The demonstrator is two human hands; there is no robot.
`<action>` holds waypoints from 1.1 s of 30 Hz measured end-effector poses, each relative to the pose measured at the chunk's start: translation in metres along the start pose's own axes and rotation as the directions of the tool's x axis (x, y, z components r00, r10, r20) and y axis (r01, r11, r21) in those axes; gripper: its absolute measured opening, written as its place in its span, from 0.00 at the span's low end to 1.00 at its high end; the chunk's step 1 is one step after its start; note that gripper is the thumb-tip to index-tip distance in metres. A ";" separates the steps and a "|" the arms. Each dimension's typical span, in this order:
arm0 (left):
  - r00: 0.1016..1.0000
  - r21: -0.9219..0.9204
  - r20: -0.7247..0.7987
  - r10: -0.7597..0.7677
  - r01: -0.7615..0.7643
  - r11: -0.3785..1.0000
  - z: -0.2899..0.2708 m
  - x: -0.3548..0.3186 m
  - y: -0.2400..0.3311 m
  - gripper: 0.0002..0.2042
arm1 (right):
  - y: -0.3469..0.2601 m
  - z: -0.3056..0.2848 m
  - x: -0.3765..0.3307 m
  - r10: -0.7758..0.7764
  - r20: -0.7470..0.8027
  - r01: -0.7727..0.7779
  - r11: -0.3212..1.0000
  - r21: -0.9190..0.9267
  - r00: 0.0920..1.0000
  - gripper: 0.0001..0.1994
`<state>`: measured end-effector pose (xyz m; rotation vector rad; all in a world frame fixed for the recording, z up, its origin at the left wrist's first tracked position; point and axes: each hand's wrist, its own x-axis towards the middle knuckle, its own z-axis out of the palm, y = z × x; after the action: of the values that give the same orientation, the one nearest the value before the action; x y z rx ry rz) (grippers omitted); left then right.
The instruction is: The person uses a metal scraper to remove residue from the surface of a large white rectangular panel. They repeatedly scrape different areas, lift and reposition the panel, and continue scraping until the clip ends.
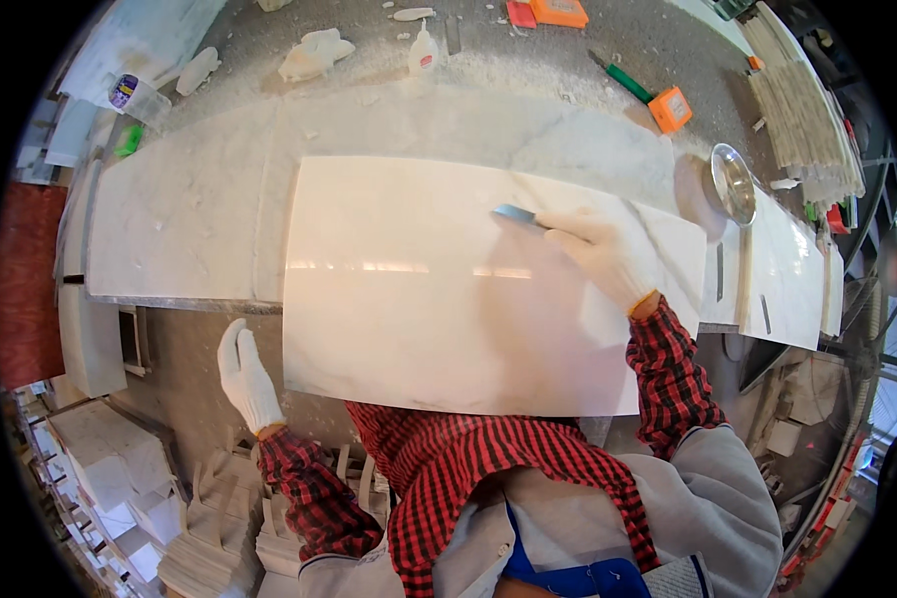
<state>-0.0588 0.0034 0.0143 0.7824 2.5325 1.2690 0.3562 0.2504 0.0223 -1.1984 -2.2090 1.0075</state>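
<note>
In front of me a glossy white marble slab (399, 319) with faint grey veins lies over paler slabs. My right hand (608, 254), in a white glove, is closed around a scraper blade (514, 213). Its flat metal end points left, over the upper right part of the slab. I cannot tell whether the blade touches the surface. Off the slab's lower left corner, my left hand (245, 377) hangs gloved and holds nothing, its fingers stretched out. Red and black checked sleeves cover both forearms.
A metal bowl (733, 184) stands at the right, with an orange box (670, 109) and a green-handled tool (628, 84) beyond. A white squeeze bottle (424, 50) and a crumpled white cloth (316, 54) lie at the back. Stacked strips (802, 110) rise far right.
</note>
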 end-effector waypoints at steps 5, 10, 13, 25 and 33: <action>0.996 -0.141 0.008 0.084 -0.082 0.987 -0.003 0.018 0.044 0.16 | -0.012 -0.019 0.001 -0.007 -0.192 0.001 0.999 -0.032 0.981 0.13; 0.952 -0.292 0.254 0.171 -0.092 0.952 0.061 0.027 0.134 0.19 | 0.011 -0.019 0.003 0.045 -0.382 -0.078 0.995 -0.070 0.923 0.13; 0.878 -0.235 0.421 0.229 -0.138 0.962 0.120 0.050 0.161 0.23 | 0.007 -0.021 0.004 -0.071 -0.461 -0.009 0.986 -0.168 0.885 0.12; 0.765 0.313 0.218 0.606 -0.643 0.699 0.310 0.117 0.252 0.31 | 0.001 -0.054 0.017 0.087 -0.478 -0.103 0.995 -0.007 0.874 0.11; 0.842 -0.063 0.110 0.528 -0.524 0.850 0.318 0.124 0.272 0.19 | 0.015 -0.066 0.028 -0.029 -0.518 -0.035 0.993 -0.114 0.855 0.10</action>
<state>0.0650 0.4214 0.0420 1.5780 2.2641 1.3418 0.3924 0.3055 0.0541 -1.3374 -1.8485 0.4705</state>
